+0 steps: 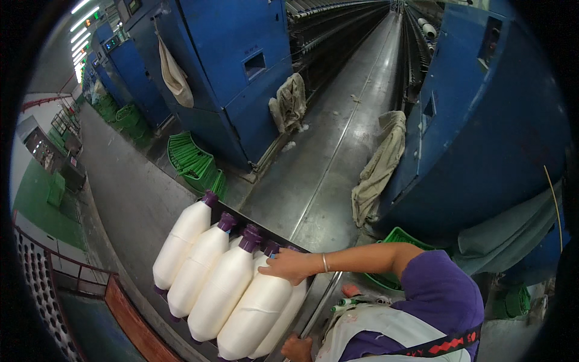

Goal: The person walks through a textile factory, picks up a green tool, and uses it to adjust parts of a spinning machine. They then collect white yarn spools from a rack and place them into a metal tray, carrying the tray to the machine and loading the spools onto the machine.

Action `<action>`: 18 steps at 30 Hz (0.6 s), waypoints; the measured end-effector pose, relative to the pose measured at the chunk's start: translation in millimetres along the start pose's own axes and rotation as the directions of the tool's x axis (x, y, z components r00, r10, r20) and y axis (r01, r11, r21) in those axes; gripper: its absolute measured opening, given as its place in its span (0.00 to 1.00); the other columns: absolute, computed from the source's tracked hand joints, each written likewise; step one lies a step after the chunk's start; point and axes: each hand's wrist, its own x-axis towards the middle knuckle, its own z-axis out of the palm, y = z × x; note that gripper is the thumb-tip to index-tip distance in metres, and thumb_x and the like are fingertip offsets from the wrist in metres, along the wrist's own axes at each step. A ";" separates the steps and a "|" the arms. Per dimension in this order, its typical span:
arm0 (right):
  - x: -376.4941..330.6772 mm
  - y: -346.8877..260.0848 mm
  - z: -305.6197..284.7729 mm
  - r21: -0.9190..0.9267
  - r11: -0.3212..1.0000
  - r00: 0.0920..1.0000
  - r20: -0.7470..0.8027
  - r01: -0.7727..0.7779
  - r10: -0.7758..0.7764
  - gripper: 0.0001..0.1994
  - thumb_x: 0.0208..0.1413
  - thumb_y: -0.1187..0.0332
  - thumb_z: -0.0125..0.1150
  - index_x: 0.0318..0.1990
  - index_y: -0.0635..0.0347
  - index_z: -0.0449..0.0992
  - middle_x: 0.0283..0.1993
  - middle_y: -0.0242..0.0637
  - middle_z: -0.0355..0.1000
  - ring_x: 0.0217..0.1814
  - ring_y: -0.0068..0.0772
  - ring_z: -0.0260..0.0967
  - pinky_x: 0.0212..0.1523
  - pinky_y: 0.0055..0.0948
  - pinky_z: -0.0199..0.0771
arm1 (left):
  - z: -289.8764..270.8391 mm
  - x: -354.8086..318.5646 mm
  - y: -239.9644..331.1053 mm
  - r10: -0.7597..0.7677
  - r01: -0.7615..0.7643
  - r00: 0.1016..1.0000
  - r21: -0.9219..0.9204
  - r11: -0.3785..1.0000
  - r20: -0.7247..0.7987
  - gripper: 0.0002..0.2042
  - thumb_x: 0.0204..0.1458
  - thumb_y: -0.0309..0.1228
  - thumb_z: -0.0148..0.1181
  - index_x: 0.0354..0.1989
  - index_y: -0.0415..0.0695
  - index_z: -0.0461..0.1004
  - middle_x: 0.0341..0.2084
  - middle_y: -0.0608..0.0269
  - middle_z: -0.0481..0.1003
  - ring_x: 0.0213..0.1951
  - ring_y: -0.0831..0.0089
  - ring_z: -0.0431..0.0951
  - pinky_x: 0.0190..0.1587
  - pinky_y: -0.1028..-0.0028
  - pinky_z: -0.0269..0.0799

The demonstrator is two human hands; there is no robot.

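From the head camera, a row of large white roving bobbins (229, 277) with purple tube ends lies side by side on a dark trolley (313, 301) in the near centre of the scene, with their tips pointing toward the far aisle. The person's right hand (288, 265) reaches across from the right with a thin bangle at the wrist; its fingers are spread flat and rest on the upper shoulder of the bobbin nearest the right, beside its purple tip (270, 247), pressing rather than closing round it. The left hand (297, 349) shows at the lower edge, near the foot of the same bobbin; whether its fingers grip anything cannot be told.

Each bobbin looks bulky and fairly heavy. The wound fibre is soft and would likely scuff or slough if dragged, while the plastic core is stiff. A sound hold seems to be at the purple end and the base, or cradling under the body with both hands.

Blue machine frames (241, 72) stand left and right of the long grey aisle (338, 151), cloths hang on them, and green crates (193, 160) sit at their feet. The trolley's underside, the bobbins' lower ends and most of the left hand are cut off.
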 end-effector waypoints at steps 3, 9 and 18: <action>58.9 26.4 -12.0 -0.005 1.000 1.000 0.016 0.001 -0.001 0.38 0.30 0.72 0.67 0.56 0.56 0.60 0.39 0.45 0.67 0.36 0.49 0.70 0.34 0.42 0.64 | -3.9 53.4 -10.9 -0.005 0.023 0.986 0.107 0.994 -0.164 0.11 0.20 0.37 0.62 0.16 0.46 0.75 0.17 0.56 0.75 0.20 0.55 0.76 0.23 0.55 0.69; 180.2 80.2 -29.0 0.020 1.000 0.999 -0.047 0.010 -0.009 0.34 0.36 0.68 0.64 0.56 0.53 0.60 0.37 0.47 0.67 0.36 0.50 0.70 0.37 0.42 0.62 | -22.2 169.8 -60.9 -0.023 0.020 0.987 -0.016 1.000 -0.157 0.09 0.22 0.33 0.61 0.16 0.45 0.76 0.15 0.56 0.75 0.18 0.56 0.76 0.20 0.63 0.69; 369.2 137.1 -73.0 0.022 1.000 1.000 0.020 -0.019 0.018 0.38 0.29 0.72 0.65 0.56 0.51 0.60 0.41 0.48 0.69 0.42 0.55 0.71 0.40 0.49 0.69 | -67.0 347.6 -136.7 -0.034 0.010 0.959 -0.086 0.996 -0.281 0.06 0.22 0.28 0.61 0.11 0.44 0.69 0.14 0.57 0.74 0.17 0.56 0.76 0.19 0.61 0.66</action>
